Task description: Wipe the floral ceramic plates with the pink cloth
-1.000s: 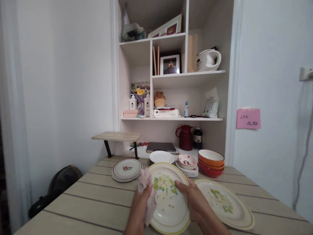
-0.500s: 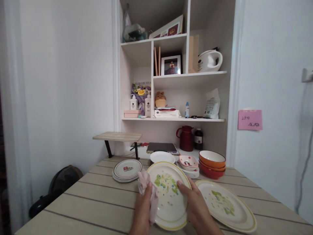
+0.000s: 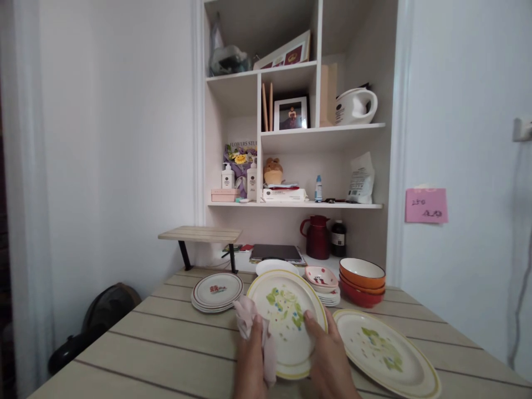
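A cream plate [image 3: 286, 346] with a yellow rim and a green leaf pattern is held up, tilted, above the table. My right hand [image 3: 328, 354] grips its right edge, thumb on the face and fingers behind. At the plate's left edge my left hand [image 3: 251, 360] is closed on a pale pink cloth [image 3: 247, 316], which is pressed against the rim. Fingers of the left hand behind the cloth are hidden. To the right, a larger oval plate [image 3: 409, 363] with the same pattern lies on the table.
Behind the held plate are a white plate [image 3: 276, 267], a pink dish [image 3: 321, 276] on small stacked plates, and stacked orange and red bowls [image 3: 361, 282]. Stacked red-rimmed plates [image 3: 203, 291] lie left, before a small raised shelf [image 3: 199, 234]. A red jug [image 3: 318, 238] stands at the back.
The held plate has shifted slightly up, with both hands still on it. My left hand and the cloth have moved a little along its left edge. The camera view has shifted slightly.
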Motion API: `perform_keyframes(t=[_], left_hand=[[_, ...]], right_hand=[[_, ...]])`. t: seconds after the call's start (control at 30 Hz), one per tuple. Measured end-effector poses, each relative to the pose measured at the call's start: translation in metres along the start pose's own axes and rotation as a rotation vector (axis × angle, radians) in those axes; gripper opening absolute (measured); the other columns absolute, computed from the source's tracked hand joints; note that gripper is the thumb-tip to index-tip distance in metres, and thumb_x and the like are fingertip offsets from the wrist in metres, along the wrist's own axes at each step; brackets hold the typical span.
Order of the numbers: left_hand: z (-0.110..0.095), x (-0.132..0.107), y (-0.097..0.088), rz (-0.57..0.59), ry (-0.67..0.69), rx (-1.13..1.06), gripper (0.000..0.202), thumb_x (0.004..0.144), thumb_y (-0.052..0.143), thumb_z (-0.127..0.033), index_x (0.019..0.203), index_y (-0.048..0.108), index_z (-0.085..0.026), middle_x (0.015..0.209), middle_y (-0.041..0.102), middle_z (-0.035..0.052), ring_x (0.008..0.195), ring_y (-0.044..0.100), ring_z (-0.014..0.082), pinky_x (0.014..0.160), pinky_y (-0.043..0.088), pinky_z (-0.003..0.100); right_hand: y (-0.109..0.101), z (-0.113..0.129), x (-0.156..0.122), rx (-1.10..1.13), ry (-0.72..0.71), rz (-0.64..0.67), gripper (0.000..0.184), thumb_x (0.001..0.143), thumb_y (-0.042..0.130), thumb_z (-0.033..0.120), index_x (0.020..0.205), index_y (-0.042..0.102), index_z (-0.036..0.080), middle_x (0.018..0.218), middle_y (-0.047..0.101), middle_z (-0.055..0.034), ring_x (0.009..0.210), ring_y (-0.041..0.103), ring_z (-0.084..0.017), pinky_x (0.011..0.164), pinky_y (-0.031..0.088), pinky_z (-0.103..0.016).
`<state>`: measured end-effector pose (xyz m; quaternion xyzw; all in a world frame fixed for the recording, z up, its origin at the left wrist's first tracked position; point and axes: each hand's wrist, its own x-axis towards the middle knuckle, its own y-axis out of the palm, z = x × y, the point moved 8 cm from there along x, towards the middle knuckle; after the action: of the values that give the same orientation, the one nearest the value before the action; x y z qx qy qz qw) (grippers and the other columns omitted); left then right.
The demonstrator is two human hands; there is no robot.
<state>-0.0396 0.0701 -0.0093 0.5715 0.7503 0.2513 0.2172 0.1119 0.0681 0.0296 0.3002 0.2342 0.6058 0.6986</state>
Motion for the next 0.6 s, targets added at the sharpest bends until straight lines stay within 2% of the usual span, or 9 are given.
perform_keyframes(t=[0.13, 0.27, 0.37, 0.43, 0.53, 0.6], left_hand=[[0.0, -0.002, 0.004, 0.002, -0.046, -0.113, 0.066, 0.078, 0.068, -0.038, 0.136, 0.042, -0.021, 0.118, 0.069, 0.0121, 0.109, 0.064, 0.0251, 0.092, 0.052, 0.034], [-0.004, -0.001, -0.004, -0.054, -0.034, -0.128, 0.059, 0.075, 0.071, -0.032, 0.129, 0.051, -0.018, 0.115, 0.071, 0.0127, 0.106, 0.066, 0.0264, 0.09, 0.053, 0.036], [-0.014, 0.0, -0.011, -0.077, 0.02, -0.106, 0.057, 0.071, 0.075, -0.027, 0.124, 0.056, -0.019, 0.116, 0.07, 0.012, 0.107, 0.066, 0.0263, 0.09, 0.053, 0.036], [-0.023, -0.002, -0.012, -0.061, 0.048, -0.084, 0.056, 0.07, 0.077, -0.026, 0.122, 0.058, -0.018, 0.118, 0.069, 0.0122, 0.108, 0.065, 0.0265, 0.091, 0.053, 0.036], [-0.034, -0.006, -0.011, -0.024, 0.071, 0.011, 0.056, 0.068, 0.078, -0.03, 0.12, 0.06, -0.017, 0.114, 0.071, 0.0134, 0.109, 0.064, 0.0275, 0.092, 0.051, 0.037], [-0.036, -0.008, -0.009, 0.004, 0.062, 0.085, 0.059, 0.064, 0.081, -0.033, 0.117, 0.062, -0.015, 0.11, 0.072, 0.0147, 0.107, 0.065, 0.0295, 0.093, 0.05, 0.039]], right_hand=[[0.004, -0.007, 0.0, 0.029, 0.016, 0.031, 0.093, 0.069, 0.076, 0.033, 0.146, 0.024, 0.035, 0.09, 0.077, 0.0007, 0.079, 0.072, -0.025, 0.073, 0.058, -0.039], [0.009, -0.014, 0.002, 0.028, 0.143, 0.073, 0.091, 0.067, 0.076, 0.03, 0.145, 0.031, 0.024, 0.088, 0.077, -0.0048, 0.077, 0.072, -0.027, 0.071, 0.057, -0.04], [0.01, -0.002, 0.004, -0.067, 0.22, 0.116, 0.095, 0.061, 0.079, 0.023, 0.144, 0.033, 0.018, 0.084, 0.077, -0.0071, 0.075, 0.071, -0.028, 0.069, 0.056, -0.038], [0.013, 0.014, 0.005, -0.103, 0.23, 0.192, 0.095, 0.061, 0.078, 0.025, 0.145, 0.032, 0.022, 0.09, 0.077, -0.0066, 0.076, 0.071, -0.026, 0.067, 0.055, -0.035], [0.012, 0.036, 0.004, -0.19, 0.239, 0.24, 0.088, 0.069, 0.074, 0.033, 0.145, 0.03, 0.035, 0.097, 0.076, -0.0027, 0.074, 0.071, -0.023, 0.06, 0.053, -0.031], [0.014, 0.045, 0.001, -0.251, 0.235, 0.309, 0.084, 0.071, 0.073, 0.033, 0.143, 0.031, 0.038, 0.102, 0.074, -0.0029, 0.078, 0.071, -0.023, 0.063, 0.054, -0.032]])
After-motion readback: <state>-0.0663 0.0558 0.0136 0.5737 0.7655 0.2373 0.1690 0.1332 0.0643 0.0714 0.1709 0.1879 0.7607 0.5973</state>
